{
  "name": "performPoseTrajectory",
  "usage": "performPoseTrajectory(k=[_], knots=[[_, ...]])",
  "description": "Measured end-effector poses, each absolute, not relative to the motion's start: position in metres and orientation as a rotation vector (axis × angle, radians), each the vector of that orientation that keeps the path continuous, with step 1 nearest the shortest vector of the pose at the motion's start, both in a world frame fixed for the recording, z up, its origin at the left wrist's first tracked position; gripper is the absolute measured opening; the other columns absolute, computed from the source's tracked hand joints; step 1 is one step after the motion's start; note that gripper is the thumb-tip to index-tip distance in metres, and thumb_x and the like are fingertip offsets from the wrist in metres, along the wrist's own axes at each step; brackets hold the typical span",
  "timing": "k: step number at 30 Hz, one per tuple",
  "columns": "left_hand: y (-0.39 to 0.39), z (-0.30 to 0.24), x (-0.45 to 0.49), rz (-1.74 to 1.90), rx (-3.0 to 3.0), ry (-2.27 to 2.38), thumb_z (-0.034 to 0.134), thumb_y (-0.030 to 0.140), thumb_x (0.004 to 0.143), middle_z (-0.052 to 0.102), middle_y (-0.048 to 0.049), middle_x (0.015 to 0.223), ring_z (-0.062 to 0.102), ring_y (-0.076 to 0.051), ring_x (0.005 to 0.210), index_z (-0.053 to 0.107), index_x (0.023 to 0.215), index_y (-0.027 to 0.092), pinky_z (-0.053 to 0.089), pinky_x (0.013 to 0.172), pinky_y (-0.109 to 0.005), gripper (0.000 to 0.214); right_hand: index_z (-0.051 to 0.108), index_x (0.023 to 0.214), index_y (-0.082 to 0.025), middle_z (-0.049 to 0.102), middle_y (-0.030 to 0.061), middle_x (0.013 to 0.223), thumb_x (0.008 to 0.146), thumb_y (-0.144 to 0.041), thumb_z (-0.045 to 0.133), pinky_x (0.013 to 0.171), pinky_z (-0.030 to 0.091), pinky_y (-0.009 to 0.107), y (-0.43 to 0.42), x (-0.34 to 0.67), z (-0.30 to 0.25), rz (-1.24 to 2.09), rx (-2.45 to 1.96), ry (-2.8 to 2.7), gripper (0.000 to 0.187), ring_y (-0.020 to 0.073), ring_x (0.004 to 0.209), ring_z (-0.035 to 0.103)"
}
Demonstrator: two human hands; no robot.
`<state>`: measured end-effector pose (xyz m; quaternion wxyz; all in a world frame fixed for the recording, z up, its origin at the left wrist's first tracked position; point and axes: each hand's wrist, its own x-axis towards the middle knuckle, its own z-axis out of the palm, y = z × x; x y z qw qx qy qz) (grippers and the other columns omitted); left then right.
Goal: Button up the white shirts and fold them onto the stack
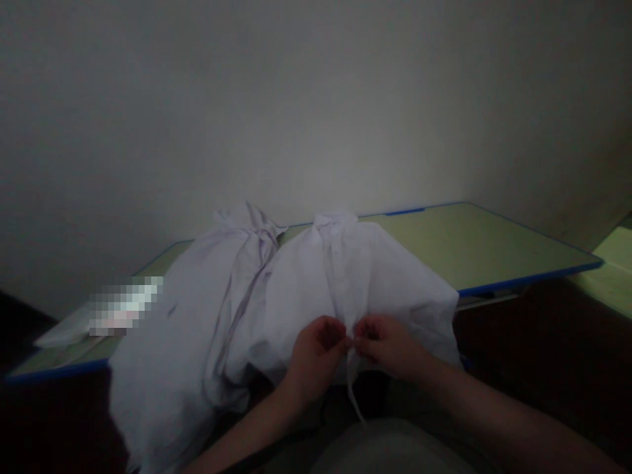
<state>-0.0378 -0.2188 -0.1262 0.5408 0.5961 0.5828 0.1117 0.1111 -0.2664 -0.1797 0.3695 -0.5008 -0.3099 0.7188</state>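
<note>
A white collared shirt (301, 283) lies spread over the table's near edge, its collar toward the wall and its lower part hanging toward me. My left hand (320, 349) and my right hand (388, 343) meet at the front placket, fingertips pinched on its two edges and almost touching. Any button between them is too small and dark to make out. Below my fingers a narrow strip of the shirt's edge dangles. To the left, a second white garment (182, 336) lies crumpled, draped over the edge and touching the shirt.
The light green table (498, 243) with a blue rim stands against a grey wall (316, 99). A clear plastic sheet or bag (64, 330) lies at its left end, partly under a blurred patch. Another pale green surface (612, 270) shows at the far right.
</note>
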Motion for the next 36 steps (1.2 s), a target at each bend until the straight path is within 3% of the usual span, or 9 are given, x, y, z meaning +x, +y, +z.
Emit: performPoseTrajectory(k=[9,12,14,19,23,25,29,36], knots=[[-0.205,-0.130,-0.035,0.206,1.584,1.352,0.062,0.022,0.070,0.059,-0.0002,0.071,0.056,-0.012,0.066,0.056,0.082,0.016,0.045,0.062,-0.023,0.015,0.052,0.077,-0.015,0.051,-0.0017,0.065,0.073,-0.027,0.054,0.053,0.035,0.019,-0.265,0.120,-0.178,1.692,-1.346,-1.037,0.012,0.0084,0.059,0.044],[-0.204,-0.132,-0.026,0.244,1.486,1.297,0.061,0.021,0.071,0.059,-0.0002,0.072,0.058,-0.012,0.067,0.054,0.084,0.016,0.046,0.063,-0.024,0.015,0.049,0.091,-0.017,0.053,-0.0012,0.075,0.060,-0.030,0.068,0.055,0.035,0.020,-0.275,0.115,-0.171,1.455,-1.494,-1.083,0.039,0.0097,0.064,0.045],[-0.205,-0.131,-0.021,0.237,1.453,1.213,0.058,0.019,0.073,0.061,-0.0011,0.076,0.060,-0.012,0.071,0.053,0.086,0.017,0.048,0.067,-0.025,0.015,0.046,0.099,-0.018,0.053,-0.0006,0.080,0.056,-0.023,0.068,0.057,0.035,0.021,-0.282,0.112,-0.170,1.326,-1.574,-1.104,0.049,0.0107,0.067,0.046],[-0.210,-0.124,-0.029,0.141,1.937,1.177,0.058,0.021,0.073,0.060,-0.0045,0.086,0.057,-0.017,0.083,0.055,0.087,0.018,0.046,0.078,-0.032,0.014,0.043,0.085,-0.018,0.049,-0.0019,0.076,0.059,-0.008,0.046,0.061,0.035,0.021,-0.282,0.128,-0.185,1.269,-1.487,-1.074,0.029,0.0107,0.069,0.045],[-0.213,-0.124,-0.044,-0.060,2.472,1.167,0.067,0.030,0.066,0.058,-0.0085,0.098,0.052,-0.025,0.096,0.059,0.094,0.018,0.041,0.086,-0.041,0.031,0.042,0.083,-0.018,0.049,-0.0024,0.075,0.059,-0.008,0.042,0.061,0.038,0.021,-0.272,0.157,-0.201,1.396,-1.366,-0.950,0.026,0.0102,0.068,0.048],[-0.212,-0.126,-0.049,-0.181,2.643,1.104,0.063,0.024,0.069,0.058,-0.0091,0.103,0.050,-0.026,0.101,0.060,0.099,0.019,0.038,0.090,-0.042,0.030,0.044,0.081,-0.018,0.050,-0.0021,0.074,0.060,-0.010,0.044,0.061,0.038,0.021,-0.266,0.169,-0.204,1.424,-1.383,-0.927,0.023,0.0103,0.067,0.049],[-0.204,-0.119,-0.056,-0.415,2.745,1.010,0.049,0.007,0.072,0.061,-0.0075,0.095,0.053,-0.022,0.093,0.061,0.098,0.019,0.040,0.085,-0.038,0.031,0.048,0.077,-0.018,0.054,-0.0013,0.071,0.061,-0.011,0.045,0.060,0.039,0.022,-0.260,0.184,-0.196,1.381,-1.445,-0.989,0.017,0.0112,0.066,0.050],[-0.165,-0.065,-0.082,-0.378,2.349,1.245,0.047,0.012,0.066,0.062,-0.0026,0.079,0.056,-0.016,0.078,0.063,0.076,0.019,0.042,0.071,-0.025,0.020,0.054,0.070,-0.018,0.056,-0.0007,0.064,0.064,-0.013,0.043,0.057,0.035,0.023,-0.264,0.188,-0.172,1.201,-1.596,-1.250,0.014,0.0119,0.062,0.047]])
